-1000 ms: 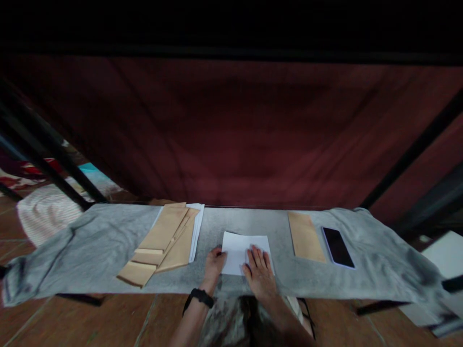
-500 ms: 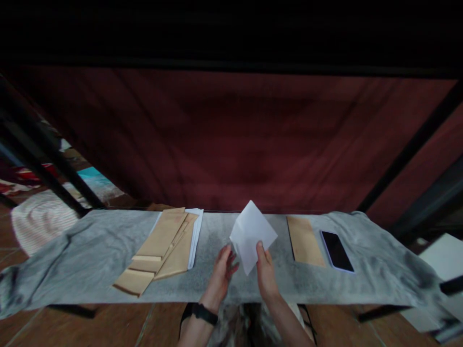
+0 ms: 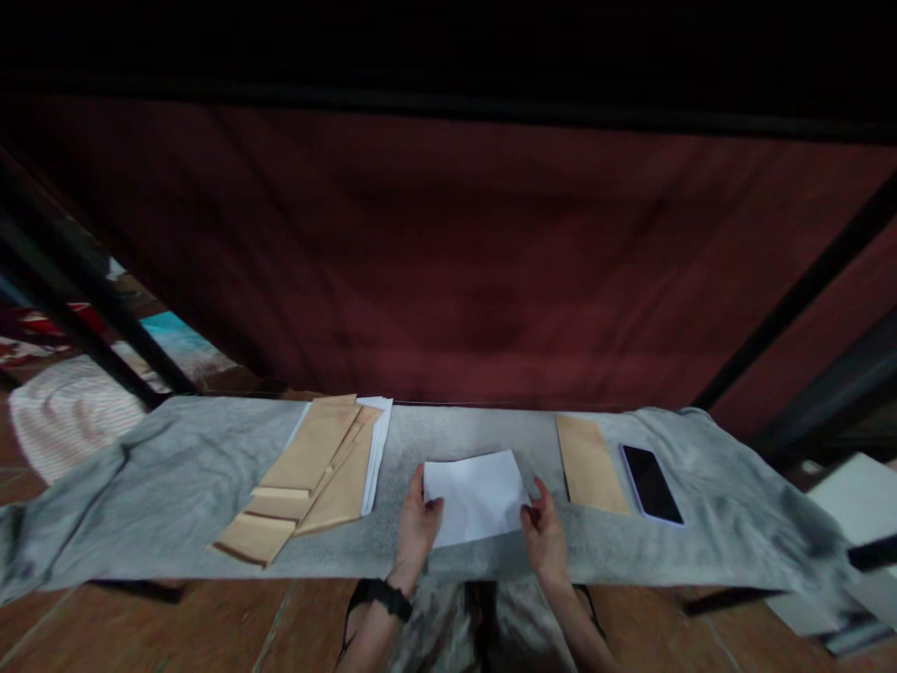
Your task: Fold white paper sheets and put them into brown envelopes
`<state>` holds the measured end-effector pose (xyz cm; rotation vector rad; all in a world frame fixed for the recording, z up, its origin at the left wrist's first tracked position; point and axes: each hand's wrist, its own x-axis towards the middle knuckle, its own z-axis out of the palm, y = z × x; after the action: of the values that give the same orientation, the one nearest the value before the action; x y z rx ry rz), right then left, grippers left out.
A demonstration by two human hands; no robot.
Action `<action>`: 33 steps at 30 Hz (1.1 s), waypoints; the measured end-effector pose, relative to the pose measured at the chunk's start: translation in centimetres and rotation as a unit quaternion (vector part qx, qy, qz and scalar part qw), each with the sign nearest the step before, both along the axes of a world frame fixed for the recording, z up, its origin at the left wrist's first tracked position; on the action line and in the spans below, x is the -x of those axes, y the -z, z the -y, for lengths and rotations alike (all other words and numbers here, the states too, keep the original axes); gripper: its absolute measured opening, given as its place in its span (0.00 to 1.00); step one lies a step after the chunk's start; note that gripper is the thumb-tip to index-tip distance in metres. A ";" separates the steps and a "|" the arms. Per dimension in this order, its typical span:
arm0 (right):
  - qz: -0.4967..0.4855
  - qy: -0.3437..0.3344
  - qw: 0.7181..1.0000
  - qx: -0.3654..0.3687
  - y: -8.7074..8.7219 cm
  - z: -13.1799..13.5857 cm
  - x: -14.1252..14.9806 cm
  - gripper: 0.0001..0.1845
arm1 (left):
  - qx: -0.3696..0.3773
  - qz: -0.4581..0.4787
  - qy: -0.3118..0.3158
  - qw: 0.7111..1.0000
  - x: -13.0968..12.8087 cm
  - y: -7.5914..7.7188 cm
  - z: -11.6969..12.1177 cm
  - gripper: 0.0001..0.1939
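A white sheet of paper [image 3: 476, 500], apparently folded, lies sideways between my hands over the grey cloth. My left hand [image 3: 419, 522] grips its left edge, thumb on top and fingers behind. At the right edge my right hand [image 3: 543, 535] pinches the paper's corner with the thumb and fingers. Left of the hands several brown envelopes [image 3: 319, 453] lie fanned out, overlapping white sheets [image 3: 377, 463]. A single brown envelope [image 3: 592, 467] rests to the right of my right hand.
A phone [image 3: 651, 484] in a light purple case lies right of the single envelope. The grey cloth [image 3: 189, 486] covers a long narrow surface. Behind it hangs a dark red cloth [image 3: 448, 271], with black bars [image 3: 791, 290] at both sides.
The paper has turned from a tilted, raised position to lying level and lower. My left hand, free before, has taken hold of its left edge; my right hand has moved to the right edge.
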<state>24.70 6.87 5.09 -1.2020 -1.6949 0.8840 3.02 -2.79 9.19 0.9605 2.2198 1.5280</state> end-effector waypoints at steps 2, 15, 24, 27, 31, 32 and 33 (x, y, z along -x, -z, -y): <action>0.097 -0.015 0.992 -0.075 0.6 0.4 -0.3 0.28 | 0.041 -0.063 0.000 0.997 -0.2 0.6 0.6 0.36; 0.325 -0.013 0.924 -0.199 3.0 1.7 -0.8 0.23 | 0.171 -0.413 0.146 0.883 -5.4 4.3 -1.1 0.30; 0.319 -0.056 0.915 -0.239 1.2 1.9 0.8 0.25 | 0.171 -0.413 0.185 0.875 -4.9 4.2 -1.1 0.27; 0.331 -0.109 0.900 -0.261 1.2 2.3 2.0 0.26 | 0.183 -0.398 0.181 0.881 -4.9 4.1 -1.5 0.26; 0.361 -0.108 0.883 -0.279 1.8 3.0 2.5 0.28 | 0.183 -0.383 0.168 0.890 -4.6 4.3 -2.3 0.27; 0.365 -0.101 0.881 -0.282 2.0 3.1 2.4 0.27 | 0.181 -0.384 0.163 0.891 -4.4 4.3 -2.5 0.27; 0.367 -0.095 0.880 -0.285 2.1 3.1 2.4 0.27 | 0.180 -0.386 0.158 0.891 -4.1 4.3 -2.7 0.27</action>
<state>22.30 3.76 3.03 -1.0101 -2.4773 -0.0481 7.16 -0.13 4.85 1.9081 2.5000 0.5833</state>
